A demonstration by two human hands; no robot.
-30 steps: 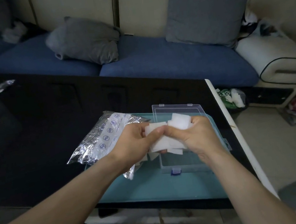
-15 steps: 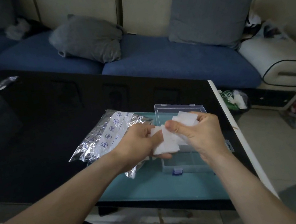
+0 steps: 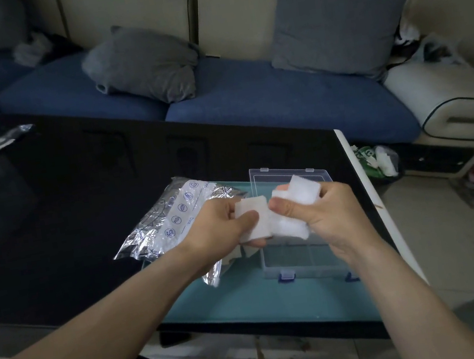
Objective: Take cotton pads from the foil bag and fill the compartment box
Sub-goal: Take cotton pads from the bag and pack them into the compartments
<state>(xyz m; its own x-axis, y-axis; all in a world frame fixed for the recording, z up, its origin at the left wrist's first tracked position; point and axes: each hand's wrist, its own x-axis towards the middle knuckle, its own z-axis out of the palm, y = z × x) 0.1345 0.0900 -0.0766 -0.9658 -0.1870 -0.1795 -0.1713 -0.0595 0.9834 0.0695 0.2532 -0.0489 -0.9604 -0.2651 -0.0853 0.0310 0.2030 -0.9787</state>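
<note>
From the head camera, a person's two bare hands meet above a dark, glossy worktop (image 3: 49, 207). The left hand (image 3: 221, 227) has its thumb and curled fingers closed on a soft white square cotton pad (image 3: 254, 219); its grip is tight on the pad's left edge. The right hand (image 3: 327, 215) is closed round a thicker wad of white pads (image 3: 302, 194), thumb pressed on the front, with one fluffy corner sticking up toward 12 o'clock. The two lots of pads touch between the hands.

Directly below the hands, reaching toward 5 o'clock, sits the clear plastic compartment box (image 3: 300, 262), a flat rectangle with blue clasps on its near edge and its transparent lid raised at the far side. Its long axis runs from 9 to 3 o'clock. The hands hide most of its inside; the near compartments that show look bare.

At 9 o'clock from the box lies the foil bag (image 3: 168, 220), crinkled and silver with a white printed strip, its long axis running from 7 to 1 o'clock. A few white pads (image 3: 240, 252) lie at its near end, under the left wrist. Box and bag rest on a smooth teal mat (image 3: 248, 306).

Beyond the worktop, at 12 o'clock, stands a blue sofa (image 3: 279, 99) with grey cushions.
</note>
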